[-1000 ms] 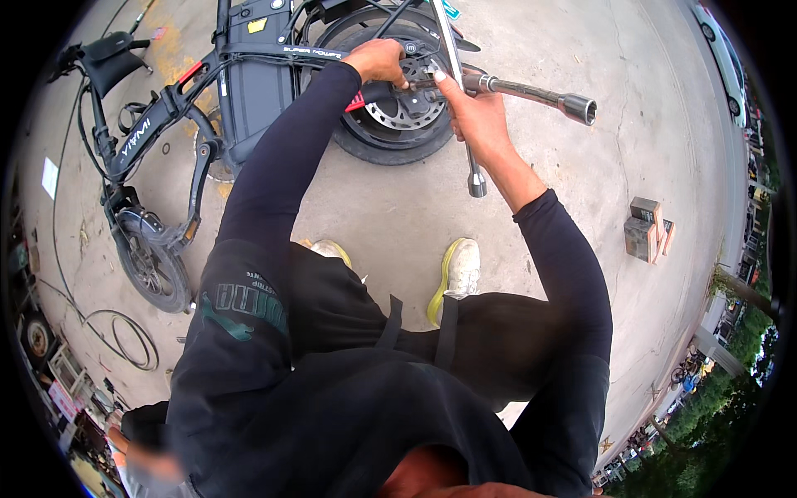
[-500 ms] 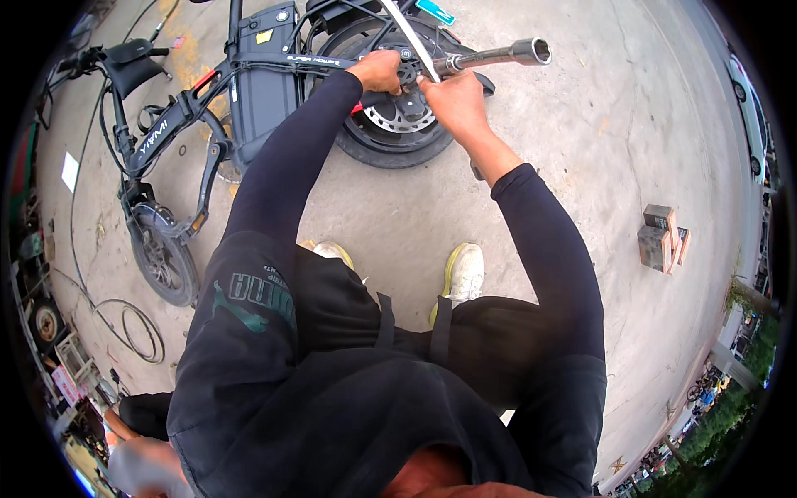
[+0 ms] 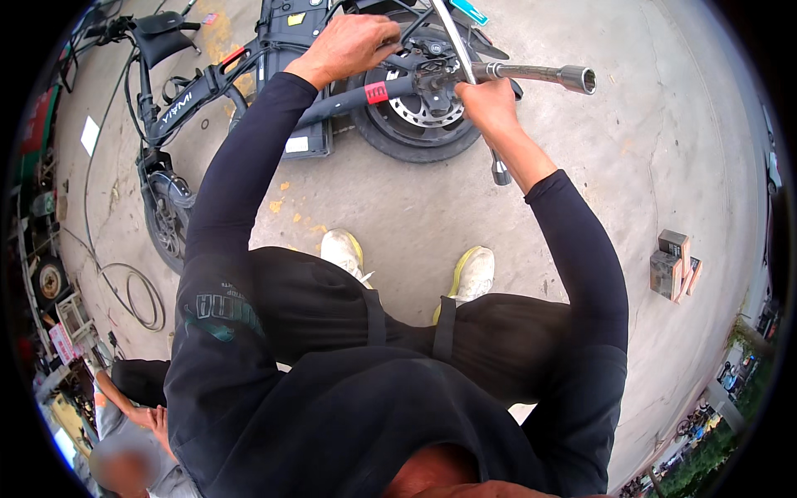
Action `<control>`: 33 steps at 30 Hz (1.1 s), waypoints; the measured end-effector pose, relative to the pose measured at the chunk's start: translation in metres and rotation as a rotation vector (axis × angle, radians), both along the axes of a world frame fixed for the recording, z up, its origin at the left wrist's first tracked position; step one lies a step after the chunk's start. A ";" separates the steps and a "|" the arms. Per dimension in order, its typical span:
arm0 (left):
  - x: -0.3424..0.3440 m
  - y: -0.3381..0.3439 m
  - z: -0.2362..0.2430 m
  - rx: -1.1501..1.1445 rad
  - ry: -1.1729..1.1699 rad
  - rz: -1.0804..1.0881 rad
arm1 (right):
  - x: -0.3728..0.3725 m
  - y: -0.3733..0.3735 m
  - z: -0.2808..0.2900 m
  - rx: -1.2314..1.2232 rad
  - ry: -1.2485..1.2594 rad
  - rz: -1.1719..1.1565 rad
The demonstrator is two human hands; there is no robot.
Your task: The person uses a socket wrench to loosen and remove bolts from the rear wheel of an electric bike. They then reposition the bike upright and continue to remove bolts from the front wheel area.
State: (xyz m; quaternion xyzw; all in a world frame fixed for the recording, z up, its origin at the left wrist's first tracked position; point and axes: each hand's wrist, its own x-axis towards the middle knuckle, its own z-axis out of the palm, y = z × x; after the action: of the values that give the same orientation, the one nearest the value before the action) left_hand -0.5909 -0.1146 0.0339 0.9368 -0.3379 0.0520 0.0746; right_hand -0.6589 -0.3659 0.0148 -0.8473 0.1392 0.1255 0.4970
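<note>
A four-armed wrench (image 3: 535, 74) is gripped close to its crossing by the fingers of the right hand (image 3: 491, 108), one socketed arm running out to their right and another emerging below them. The rear wheel (image 3: 415, 151) of the bicycle (image 3: 176, 109) lies to the left of those fingers, with the brake disc (image 3: 427, 122) and hub mechanism (image 3: 433, 77) in place. The fingers of the left hand (image 3: 353, 43) are curled narrowly together above a grey tube (image 3: 353, 100); whether anything small is pinched in them cannot be told.

The work at the hub is judged to be partway through: the wrench has been brought to it, but nothing is seen taken off the wheel, and whether any fastening has been loosened or tightened cannot be told. The wrench is yet to be put aside.

Half a second earlier, the left fingers were held at the hub; they have been drawn away up and to the left, leaving the tube uncovered. The wrench has been tilted differently, its lower socket now showing beneath the right fingers.
</note>
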 end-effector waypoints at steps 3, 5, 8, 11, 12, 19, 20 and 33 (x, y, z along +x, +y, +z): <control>0.015 -0.020 0.042 -0.001 -0.771 -0.150 | -0.001 0.023 -0.007 0.040 -0.015 -0.040; 0.015 -0.045 0.068 -0.050 -0.821 -0.179 | 0.007 0.018 0.005 -0.133 -0.125 0.169; 0.037 -0.028 0.058 0.070 -0.601 -0.157 | 0.017 0.017 0.030 -0.206 -0.211 0.340; 0.042 -0.031 0.057 0.201 -0.336 -0.076 | 0.015 0.014 0.034 -0.223 -0.198 0.352; 0.042 -0.041 0.055 0.217 -0.337 -0.020 | 0.015 0.011 0.030 -0.245 -0.213 0.333; 0.060 -0.062 0.033 0.197 -0.357 -0.056 | -0.025 -0.009 0.033 -0.452 -0.335 0.141; 0.061 -0.058 0.031 0.181 -0.353 -0.034 | -0.052 -0.006 0.038 -0.479 -0.497 0.016; 0.063 -0.062 0.038 0.187 -0.299 -0.109 | -0.093 -0.016 -0.006 -0.667 -0.702 -0.407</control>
State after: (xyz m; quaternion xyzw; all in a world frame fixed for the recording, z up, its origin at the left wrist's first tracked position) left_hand -0.5281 -0.1763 0.0717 0.9018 -0.3988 0.1550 -0.0613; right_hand -0.7521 -0.3824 0.0090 -0.9064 0.1587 -0.3161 0.2311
